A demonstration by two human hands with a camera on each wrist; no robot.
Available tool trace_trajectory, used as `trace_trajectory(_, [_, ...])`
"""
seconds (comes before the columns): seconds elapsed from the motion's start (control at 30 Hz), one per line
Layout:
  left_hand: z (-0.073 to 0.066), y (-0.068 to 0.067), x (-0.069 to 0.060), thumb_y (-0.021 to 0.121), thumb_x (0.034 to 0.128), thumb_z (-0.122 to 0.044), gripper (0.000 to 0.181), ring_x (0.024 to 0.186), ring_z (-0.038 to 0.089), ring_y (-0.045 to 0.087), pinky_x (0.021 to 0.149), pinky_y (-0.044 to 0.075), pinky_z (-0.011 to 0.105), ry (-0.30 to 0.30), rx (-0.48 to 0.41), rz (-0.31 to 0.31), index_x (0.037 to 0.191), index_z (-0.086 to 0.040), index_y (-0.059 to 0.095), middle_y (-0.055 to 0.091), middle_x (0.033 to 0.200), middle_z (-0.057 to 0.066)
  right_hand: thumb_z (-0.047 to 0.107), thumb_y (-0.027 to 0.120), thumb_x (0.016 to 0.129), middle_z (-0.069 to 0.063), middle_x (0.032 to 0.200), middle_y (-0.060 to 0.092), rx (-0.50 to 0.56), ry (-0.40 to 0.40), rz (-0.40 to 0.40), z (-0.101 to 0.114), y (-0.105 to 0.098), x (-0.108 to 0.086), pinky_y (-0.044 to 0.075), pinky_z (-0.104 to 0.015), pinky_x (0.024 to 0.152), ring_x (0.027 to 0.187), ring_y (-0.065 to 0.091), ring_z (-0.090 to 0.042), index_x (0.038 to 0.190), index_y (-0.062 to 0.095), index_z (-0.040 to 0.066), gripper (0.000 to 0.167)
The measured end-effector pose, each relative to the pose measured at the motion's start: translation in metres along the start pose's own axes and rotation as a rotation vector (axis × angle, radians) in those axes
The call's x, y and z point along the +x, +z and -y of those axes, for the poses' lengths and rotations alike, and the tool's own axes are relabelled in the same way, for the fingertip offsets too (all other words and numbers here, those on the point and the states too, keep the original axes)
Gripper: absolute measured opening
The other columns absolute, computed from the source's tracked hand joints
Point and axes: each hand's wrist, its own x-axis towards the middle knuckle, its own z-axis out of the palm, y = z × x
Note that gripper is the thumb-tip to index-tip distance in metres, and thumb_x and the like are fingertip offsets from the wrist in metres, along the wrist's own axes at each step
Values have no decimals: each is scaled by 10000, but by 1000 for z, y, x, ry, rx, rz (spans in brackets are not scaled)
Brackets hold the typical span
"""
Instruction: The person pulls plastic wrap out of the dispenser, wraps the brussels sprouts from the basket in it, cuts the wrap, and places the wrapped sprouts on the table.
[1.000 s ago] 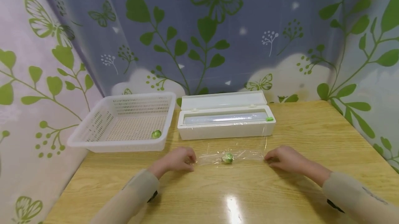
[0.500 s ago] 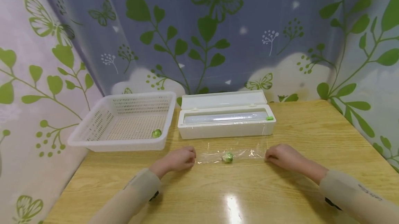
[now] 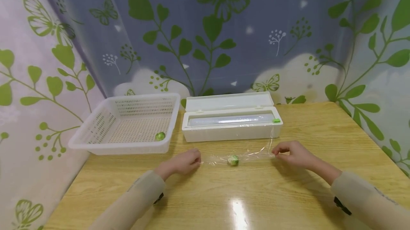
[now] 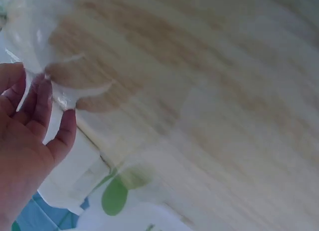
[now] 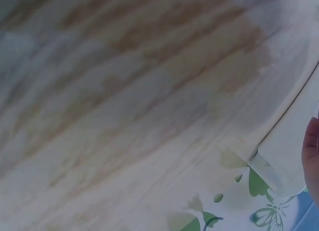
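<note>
A strip of clear cling film (image 3: 253,156) stretches between the two hands in the head view, with a small green Brussels sprout (image 3: 233,160) at its middle. Its left end is pinched by my left hand (image 3: 185,161); the left wrist view shows the fingers (image 4: 46,99) bunched on the film. My right hand (image 3: 295,154) pinches the right end between thumb and forefinger. Behind lies a white cling film dispenser (image 3: 232,134), lid up, its film roll (image 3: 230,120) inside. Film runs from the dispenser's front towards the sprout. Only the edge of the right hand shows in the right wrist view.
A white perforated basket (image 3: 128,149) stands left of the dispenser, holding another Brussels sprout (image 3: 160,136). A green slider (image 3: 276,120) sits at the dispenser's right end. The wooden table (image 3: 192,201) meets a patterned curtain (image 3: 173,27) at the back.
My left fingers have closed on the film's left end. The right hand has risen slightly towards the dispenser, pulling the film's right side up with it. The sprout stays about in place.
</note>
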Motion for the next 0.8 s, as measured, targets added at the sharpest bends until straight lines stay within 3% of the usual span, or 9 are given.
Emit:
trace_trajectory(0.13, [3,-5,0,459,907,-50,88,696,113,427,632,397,264,-38,-169,-20,822,-51,481,471,753,1,-19,570,810,-66,820,633,111,69,20,1,0,4,486,-258,668,777,570,-62,783,583,36,63])
trace_trajectory(0.3, [6,-8,1,480,904,-82,101,645,101,420,586,384,245,-110,-229,-40,803,-76,475,463,699,-16,10,508,877,-100,826,619,243,182,26,-1,2,8,495,-277,669,788,601,-147,846,522,-27,51])
trace_trajectory(0.4, [8,-9,6,471,901,-58,118,627,101,447,550,385,232,-149,-301,-69,784,-71,468,498,693,-9,-7,490,882,-123,815,629,258,227,13,-3,3,11,500,-317,662,765,612,-194,883,491,-41,34])
trace_trajectory(0.6, [15,-11,15,397,901,31,71,678,171,535,564,419,249,-238,-588,-125,837,1,405,543,717,95,-103,410,876,-168,801,594,343,264,-17,-5,3,17,504,-334,630,721,589,-200,862,488,-78,83])
trace_trajectory(0.67, [18,-11,17,379,888,62,73,682,181,538,577,429,262,-253,-654,-136,837,17,404,532,712,99,-106,406,871,-175,809,585,352,285,-9,-5,4,19,501,-315,622,719,579,-191,848,523,-106,119])
trace_trajectory(0.8, [22,-11,20,360,861,87,160,644,146,478,561,395,239,-281,-682,-123,781,41,491,524,707,74,-34,483,856,-157,849,603,262,343,-6,-6,4,21,489,-290,629,736,581,-195,890,593,-110,138])
